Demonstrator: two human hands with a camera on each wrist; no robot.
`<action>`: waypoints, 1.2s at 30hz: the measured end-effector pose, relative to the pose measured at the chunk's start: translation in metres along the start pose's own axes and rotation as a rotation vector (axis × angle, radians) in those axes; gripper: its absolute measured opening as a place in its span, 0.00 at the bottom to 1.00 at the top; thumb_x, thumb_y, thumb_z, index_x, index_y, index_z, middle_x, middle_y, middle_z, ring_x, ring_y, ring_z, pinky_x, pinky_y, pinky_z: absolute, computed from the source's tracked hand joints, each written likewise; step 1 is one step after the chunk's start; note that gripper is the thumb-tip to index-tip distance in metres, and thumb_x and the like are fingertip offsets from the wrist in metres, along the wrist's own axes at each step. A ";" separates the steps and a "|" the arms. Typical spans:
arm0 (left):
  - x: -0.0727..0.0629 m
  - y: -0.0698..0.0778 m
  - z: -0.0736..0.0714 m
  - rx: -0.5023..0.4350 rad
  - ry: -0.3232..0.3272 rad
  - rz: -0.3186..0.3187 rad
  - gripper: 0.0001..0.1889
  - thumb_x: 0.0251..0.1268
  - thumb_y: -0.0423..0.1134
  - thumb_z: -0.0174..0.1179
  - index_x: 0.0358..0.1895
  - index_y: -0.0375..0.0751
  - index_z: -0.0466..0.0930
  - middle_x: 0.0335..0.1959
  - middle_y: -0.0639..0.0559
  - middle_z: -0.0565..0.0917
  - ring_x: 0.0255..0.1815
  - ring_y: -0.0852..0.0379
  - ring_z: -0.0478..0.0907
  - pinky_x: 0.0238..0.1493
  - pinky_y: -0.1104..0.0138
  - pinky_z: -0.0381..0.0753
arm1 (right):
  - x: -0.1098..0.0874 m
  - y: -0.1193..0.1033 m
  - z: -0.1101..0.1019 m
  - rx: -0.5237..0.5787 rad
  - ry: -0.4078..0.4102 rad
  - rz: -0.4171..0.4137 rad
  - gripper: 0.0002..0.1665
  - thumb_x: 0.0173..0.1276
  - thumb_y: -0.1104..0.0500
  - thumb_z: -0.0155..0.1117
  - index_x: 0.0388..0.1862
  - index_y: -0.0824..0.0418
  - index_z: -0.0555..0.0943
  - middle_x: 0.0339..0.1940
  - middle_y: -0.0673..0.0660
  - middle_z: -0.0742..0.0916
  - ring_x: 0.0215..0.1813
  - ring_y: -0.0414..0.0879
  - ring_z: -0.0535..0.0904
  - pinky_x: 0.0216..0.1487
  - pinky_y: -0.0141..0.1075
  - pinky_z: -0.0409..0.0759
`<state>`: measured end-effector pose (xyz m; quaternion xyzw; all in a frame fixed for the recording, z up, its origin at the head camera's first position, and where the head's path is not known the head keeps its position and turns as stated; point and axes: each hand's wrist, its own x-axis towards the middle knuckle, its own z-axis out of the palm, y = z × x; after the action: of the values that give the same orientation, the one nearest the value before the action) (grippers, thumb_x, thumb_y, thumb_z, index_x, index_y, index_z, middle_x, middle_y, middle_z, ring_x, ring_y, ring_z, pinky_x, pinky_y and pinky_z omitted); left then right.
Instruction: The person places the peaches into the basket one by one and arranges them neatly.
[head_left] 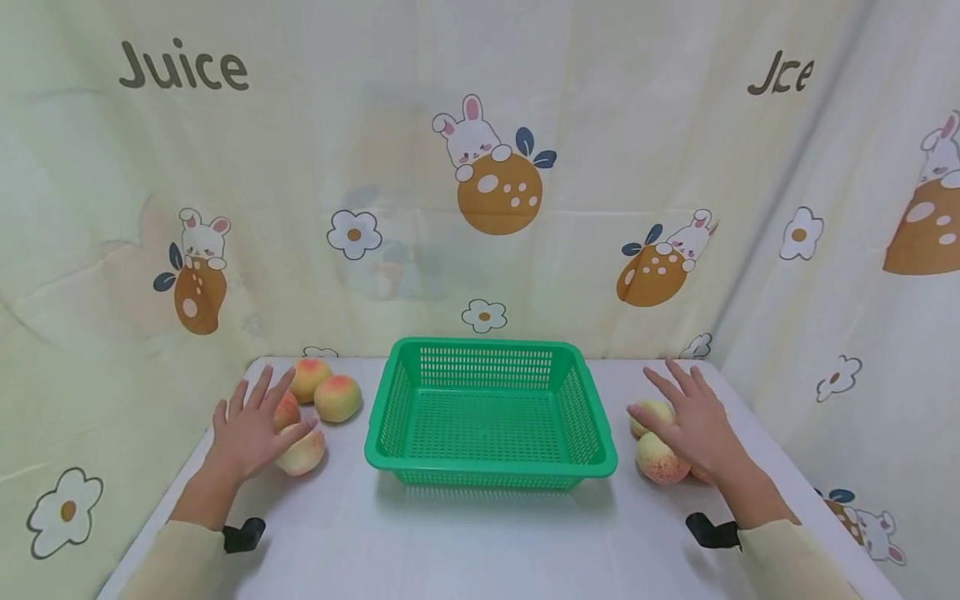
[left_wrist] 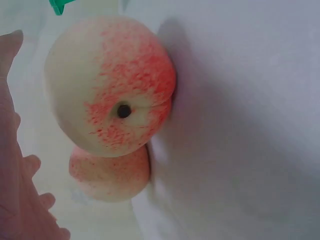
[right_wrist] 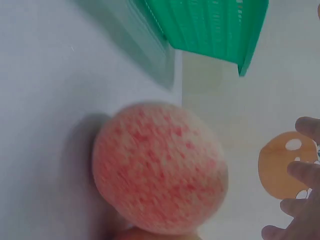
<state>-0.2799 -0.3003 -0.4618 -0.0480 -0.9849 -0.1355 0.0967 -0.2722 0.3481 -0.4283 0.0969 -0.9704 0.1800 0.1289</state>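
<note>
From my end, the left hand and right hand are well apart, fingers spread, gripping nothing. Four peaches sit beside and beyond the left hand, a pale peach nearest its thumb. The right hand partly covers another group, with a speckled peach at its thumb side. The green slotted basket stands between the hands.

Rolling is my worry: the peaches are round and bunched, so fingers closing on one could nudge its neighbour away across the white table. I'd rate a misjudged grasp likelier under the right hand, since it blocks part of its group from above. A wrist carried low toward the middle could also bump the basket's rim.

The head view gives me the layout but little sense of height; the wrist views show a gap between fingers and closest fruit. Only the left wrist view reveals a dark stem hole, facing that wrist. The right wrist view catches just a sliver of an orange peach against the speckled one.
</note>
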 end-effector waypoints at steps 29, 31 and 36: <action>-0.034 0.031 0.027 -0.363 0.172 -0.072 0.45 0.66 0.57 0.66 0.81 0.47 0.57 0.75 0.32 0.59 0.72 0.26 0.55 0.62 0.28 0.62 | -0.055 -0.070 0.055 0.676 0.171 0.255 0.34 0.77 0.44 0.60 0.78 0.51 0.69 0.76 0.57 0.75 0.69 0.47 0.77 0.54 0.10 0.70; -0.035 0.032 0.029 -0.402 0.171 -0.095 0.44 0.66 0.56 0.66 0.80 0.46 0.58 0.73 0.31 0.59 0.71 0.27 0.55 0.60 0.31 0.65 | -0.055 -0.073 0.056 0.712 0.156 0.287 0.35 0.77 0.43 0.61 0.78 0.51 0.69 0.75 0.57 0.76 0.65 0.35 0.78 0.54 0.11 0.70; -0.038 0.032 0.030 -0.485 0.154 -0.153 0.43 0.65 0.54 0.67 0.79 0.42 0.60 0.71 0.29 0.58 0.72 0.28 0.52 0.59 0.36 0.66 | -0.055 -0.077 0.058 0.778 0.123 0.334 0.36 0.75 0.42 0.63 0.77 0.53 0.70 0.73 0.58 0.77 0.56 0.22 0.74 0.52 0.13 0.73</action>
<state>-0.2440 -0.2635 -0.4896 0.0152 -0.9142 -0.3776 0.1466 -0.2149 0.2633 -0.4713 -0.0310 -0.8230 0.5566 0.1095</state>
